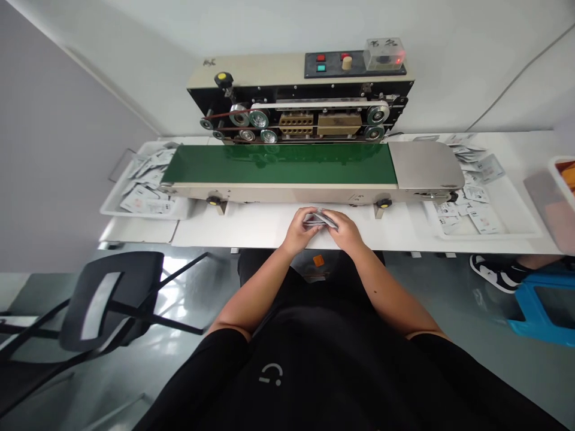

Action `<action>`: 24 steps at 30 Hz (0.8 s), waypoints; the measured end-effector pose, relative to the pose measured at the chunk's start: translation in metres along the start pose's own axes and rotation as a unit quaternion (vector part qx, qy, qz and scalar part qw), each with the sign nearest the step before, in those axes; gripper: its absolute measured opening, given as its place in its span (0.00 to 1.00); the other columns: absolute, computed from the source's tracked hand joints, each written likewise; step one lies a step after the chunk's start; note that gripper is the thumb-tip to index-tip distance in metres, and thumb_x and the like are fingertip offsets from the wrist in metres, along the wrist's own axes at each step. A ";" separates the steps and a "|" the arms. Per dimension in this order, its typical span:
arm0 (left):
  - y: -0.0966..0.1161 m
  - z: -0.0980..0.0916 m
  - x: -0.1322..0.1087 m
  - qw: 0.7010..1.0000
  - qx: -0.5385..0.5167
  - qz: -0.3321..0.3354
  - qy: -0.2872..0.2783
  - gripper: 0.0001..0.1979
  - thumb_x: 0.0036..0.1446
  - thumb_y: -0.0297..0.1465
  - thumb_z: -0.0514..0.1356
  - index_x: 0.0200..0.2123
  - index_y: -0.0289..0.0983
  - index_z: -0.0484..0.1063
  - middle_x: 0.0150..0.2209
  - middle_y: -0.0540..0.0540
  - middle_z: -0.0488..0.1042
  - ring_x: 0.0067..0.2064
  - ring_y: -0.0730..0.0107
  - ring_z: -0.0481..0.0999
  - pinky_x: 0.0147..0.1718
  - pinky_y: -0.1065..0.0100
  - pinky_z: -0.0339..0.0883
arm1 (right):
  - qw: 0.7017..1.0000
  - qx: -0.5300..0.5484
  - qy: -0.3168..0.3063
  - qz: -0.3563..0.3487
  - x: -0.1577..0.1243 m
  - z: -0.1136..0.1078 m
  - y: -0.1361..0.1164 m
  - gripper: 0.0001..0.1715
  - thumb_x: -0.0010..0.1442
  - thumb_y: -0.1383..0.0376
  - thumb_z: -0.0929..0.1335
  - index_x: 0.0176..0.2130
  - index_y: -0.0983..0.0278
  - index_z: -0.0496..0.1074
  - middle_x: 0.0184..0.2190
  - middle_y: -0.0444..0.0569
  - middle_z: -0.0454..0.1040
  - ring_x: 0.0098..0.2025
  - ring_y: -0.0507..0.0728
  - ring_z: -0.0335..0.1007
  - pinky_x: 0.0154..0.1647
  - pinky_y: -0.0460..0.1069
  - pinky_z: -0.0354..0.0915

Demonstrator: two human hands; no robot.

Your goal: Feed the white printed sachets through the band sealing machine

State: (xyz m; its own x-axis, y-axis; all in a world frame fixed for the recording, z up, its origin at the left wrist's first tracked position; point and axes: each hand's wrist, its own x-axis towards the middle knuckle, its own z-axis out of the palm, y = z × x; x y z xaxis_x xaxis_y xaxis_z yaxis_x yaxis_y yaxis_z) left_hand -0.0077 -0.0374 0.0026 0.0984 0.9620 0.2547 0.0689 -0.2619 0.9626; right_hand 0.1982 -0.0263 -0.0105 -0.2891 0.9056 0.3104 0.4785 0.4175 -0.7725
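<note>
My left hand [297,231] and my right hand [344,231] meet over a white table top [242,227], both holding a small silvery packet [320,219] by its edges. Its printing is too small to read. Directly ahead of my hands runs the green conveyor belt [278,164] of a band sealing machine [300,96]. Its belts, pulleys and brass-coloured blocks are exposed at the back. My hands are close to the machine's cream front rail [287,193] but apart from it.
White trays holding loose printed packets lie left [148,209] and right [489,235] of the conveyor. A black chair [108,299] stands at lower left. At right are a tub with orange contents [554,203], a blue stool [543,305] and another person's shoe [494,272].
</note>
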 end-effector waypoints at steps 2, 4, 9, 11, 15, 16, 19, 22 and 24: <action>0.002 -0.001 0.000 0.999 0.025 0.016 -0.016 0.26 0.61 0.42 0.72 0.60 0.42 0.73 0.60 0.36 0.72 0.63 0.52 0.74 0.61 0.51 0.73 | 1.000 0.027 0.001 -0.003 -0.001 -0.002 -0.001 0.38 0.65 0.71 0.67 0.67 0.40 0.72 0.65 0.35 0.73 0.67 0.62 0.72 0.72 0.62 0.68; 0.003 -0.002 0.001 0.997 0.061 0.037 -0.026 0.28 0.61 0.42 0.71 0.62 0.42 0.72 0.62 0.35 0.71 0.66 0.50 0.72 0.65 0.48 0.71 | 0.998 0.050 -0.002 -0.024 -0.001 -0.004 -0.003 0.37 0.65 0.72 0.66 0.68 0.47 0.73 0.66 0.41 0.72 0.67 0.61 0.71 0.73 0.61 0.68; 0.004 0.003 0.002 0.988 0.118 0.076 -0.060 0.30 0.63 0.43 0.70 0.64 0.40 0.69 0.64 0.33 0.71 0.70 0.46 0.69 0.68 0.45 0.67 | 0.995 0.081 0.013 -0.062 0.000 -0.010 -0.004 0.41 0.59 0.76 0.65 0.68 0.55 0.72 0.63 0.52 0.72 0.66 0.60 0.71 0.72 0.59 0.67; 0.005 0.004 0.000 0.989 0.112 0.072 -0.066 0.31 0.65 0.43 0.68 0.66 0.41 0.67 0.64 0.33 0.71 0.68 0.47 0.71 0.65 0.47 0.71 | 0.994 0.098 0.014 -0.042 -0.001 -0.011 -0.002 0.42 0.58 0.76 0.66 0.68 0.55 0.72 0.60 0.51 0.74 0.64 0.60 0.73 0.70 0.58 0.69; 0.003 0.004 -0.007 0.992 0.098 0.072 -0.043 0.29 0.65 0.43 0.68 0.64 0.40 0.67 0.61 0.34 0.73 0.61 0.52 0.76 0.59 0.51 0.74 | 0.986 0.163 -0.014 0.018 -0.006 -0.011 0.000 0.39 0.63 0.71 0.68 0.70 0.55 0.69 0.60 0.50 0.77 0.63 0.60 0.75 0.68 0.57 0.70; 0.002 0.003 -0.008 0.991 0.101 0.076 -0.031 0.29 0.64 0.43 0.68 0.63 0.40 0.68 0.60 0.35 0.73 0.61 0.52 0.76 0.59 0.52 0.74 | 0.983 0.182 -0.028 0.022 -0.007 -0.010 0.000 0.38 0.66 0.70 0.68 0.72 0.54 0.67 0.61 0.50 0.76 0.64 0.60 0.75 0.69 0.57 0.70; -0.004 0.003 -0.010 0.990 0.113 0.084 0.000 0.32 0.62 0.43 0.71 0.64 0.40 0.67 0.57 0.36 0.74 0.60 0.52 0.76 0.60 0.52 0.73 | 0.976 0.209 -0.057 0.001 -0.007 -0.008 -0.003 0.42 0.68 0.65 0.71 0.76 0.53 0.61 0.64 0.52 0.74 0.67 0.61 0.72 0.72 0.58 0.68; -0.006 0.006 -0.007 0.988 0.132 0.078 0.018 0.39 0.59 0.43 0.73 0.67 0.39 0.63 0.58 0.35 0.74 0.61 0.51 0.76 0.63 0.49 0.70 | 0.981 0.188 -0.045 -0.012 -0.004 -0.006 -0.006 0.47 0.64 0.64 0.74 0.77 0.54 0.59 0.68 0.55 0.69 0.68 0.62 0.70 0.73 0.60 0.66; -0.003 0.009 -0.005 0.985 0.157 0.073 0.007 0.37 0.59 0.41 0.73 0.66 0.40 0.65 0.58 0.35 0.75 0.60 0.50 0.76 0.62 0.48 0.71 | 0.985 0.170 -0.035 -0.003 -0.003 -0.006 -0.008 0.44 0.64 0.66 0.73 0.75 0.55 0.63 0.67 0.54 0.70 0.67 0.62 0.71 0.73 0.60 0.66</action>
State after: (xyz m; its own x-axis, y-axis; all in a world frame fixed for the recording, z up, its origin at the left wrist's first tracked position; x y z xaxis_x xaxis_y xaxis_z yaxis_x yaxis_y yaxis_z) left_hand 0.0002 -0.0417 -0.0023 0.1154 0.9132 0.3910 0.3584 -0.4053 0.8410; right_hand 0.2004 -0.0318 -0.0021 -0.3527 0.8908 0.2866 0.1739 0.3634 -0.9153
